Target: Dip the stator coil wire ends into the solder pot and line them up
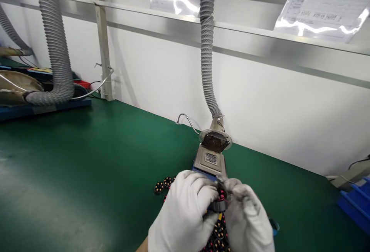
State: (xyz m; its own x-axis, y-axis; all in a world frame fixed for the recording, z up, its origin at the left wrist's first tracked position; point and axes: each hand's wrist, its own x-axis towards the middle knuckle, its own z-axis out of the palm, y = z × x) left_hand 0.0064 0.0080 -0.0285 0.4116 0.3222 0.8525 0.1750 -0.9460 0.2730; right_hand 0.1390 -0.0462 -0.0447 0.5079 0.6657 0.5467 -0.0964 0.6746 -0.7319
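Note:
Both my hands wear white gloves and meet at the bottom centre of the view. My left hand (185, 213) and my right hand (247, 215) are closed together around a small round dark coil part with red windings (221, 200). Just behind them stands a metal box-shaped device (210, 159) with a round spiral grille on top, fed by a grey ribbed hose (207, 51). Several more small round coil parts (163, 184) lie on the green mat to the left of and under my hands.
The green mat (86, 167) covers the bench up to a white back wall. A second grey hose (54, 43) and a blue-based machine (34, 105) sit at the far left. Blue bins (357, 205) stand at the right edge. Laminated sheets hang above.

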